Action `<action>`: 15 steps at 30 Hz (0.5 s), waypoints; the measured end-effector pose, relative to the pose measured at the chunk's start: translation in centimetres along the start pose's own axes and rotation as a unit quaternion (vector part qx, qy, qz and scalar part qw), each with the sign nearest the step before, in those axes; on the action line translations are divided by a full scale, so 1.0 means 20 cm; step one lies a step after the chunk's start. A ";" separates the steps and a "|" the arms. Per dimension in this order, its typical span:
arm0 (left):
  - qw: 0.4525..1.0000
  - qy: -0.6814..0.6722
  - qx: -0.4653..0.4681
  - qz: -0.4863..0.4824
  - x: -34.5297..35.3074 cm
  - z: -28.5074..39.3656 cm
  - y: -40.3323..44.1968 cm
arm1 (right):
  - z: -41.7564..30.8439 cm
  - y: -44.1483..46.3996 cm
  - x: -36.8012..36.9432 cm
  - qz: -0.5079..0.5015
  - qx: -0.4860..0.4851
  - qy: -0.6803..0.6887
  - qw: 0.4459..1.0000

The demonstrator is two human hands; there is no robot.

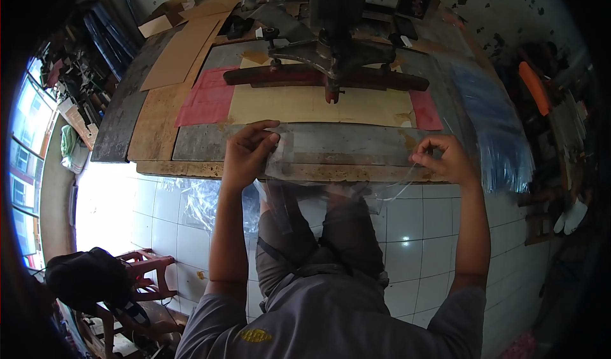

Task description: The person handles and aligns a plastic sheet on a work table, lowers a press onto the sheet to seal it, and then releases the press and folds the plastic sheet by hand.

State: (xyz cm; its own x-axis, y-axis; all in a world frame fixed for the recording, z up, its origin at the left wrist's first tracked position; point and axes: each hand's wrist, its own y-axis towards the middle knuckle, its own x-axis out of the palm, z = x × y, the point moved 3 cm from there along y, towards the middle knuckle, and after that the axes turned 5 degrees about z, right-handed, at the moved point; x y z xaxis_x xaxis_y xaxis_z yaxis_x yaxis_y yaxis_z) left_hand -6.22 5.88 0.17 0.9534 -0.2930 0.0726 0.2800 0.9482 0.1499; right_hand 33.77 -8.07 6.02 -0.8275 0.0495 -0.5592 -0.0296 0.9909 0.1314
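A clear plastic sheet [344,144] stretches between my two hands at the table's front edge. Its left end is pinched between the thumb and fingers of my left hand [248,152]. My right hand [444,158] pinches the sheet's right end, fingers curled. Part of the sheet hangs below the edge, over my legs. Just beyond it lies a pale yellow sheet [305,108] with pink pieces [207,98] at both sides. Above these stands a dark metal press [334,57] with a long red-brown bar.
A stack of bluish clear plastic [493,124] droops over the table's right side. Flat cardboard [181,54] lies at the back left. Crumpled plastic [207,203] is on the floor below. A red stool [149,273] stands at the lower left, with a person [95,279] nearby.
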 end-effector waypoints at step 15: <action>1.000 0.009 -0.001 0.004 0.00 -0.01 0.00 | -0.02 0.04 0.00 -0.047 0.102 0.046 0.993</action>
State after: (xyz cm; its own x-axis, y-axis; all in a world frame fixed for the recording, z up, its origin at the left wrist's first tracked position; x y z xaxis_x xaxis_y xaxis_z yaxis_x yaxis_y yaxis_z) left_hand -6.27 5.99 0.05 0.9577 -0.2822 0.0558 0.2717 0.9511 0.1467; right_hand 33.44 -7.28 6.50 -0.8742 -0.0472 -0.4832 -0.0035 0.9959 -0.0909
